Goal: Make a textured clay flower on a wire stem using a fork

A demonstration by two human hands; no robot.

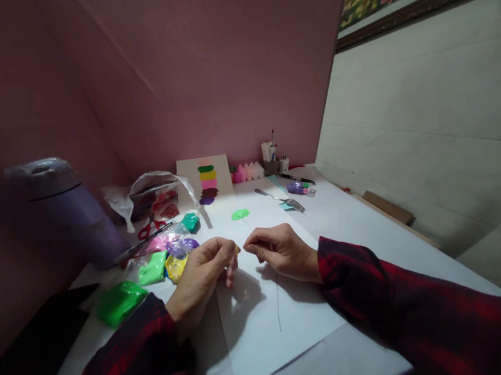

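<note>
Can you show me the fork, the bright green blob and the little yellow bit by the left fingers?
Fork (285,200): head view, where handle meets prong end.
Green blob (240,214): head view, its middle.
Yellow bit (238,250): head view, its visible tip.

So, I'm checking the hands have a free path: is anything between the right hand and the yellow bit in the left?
Nothing visible: only a small open gap separates the right hand from the yellow bit pinched in the left hand. The green patch lies beyond both hands.
</note>
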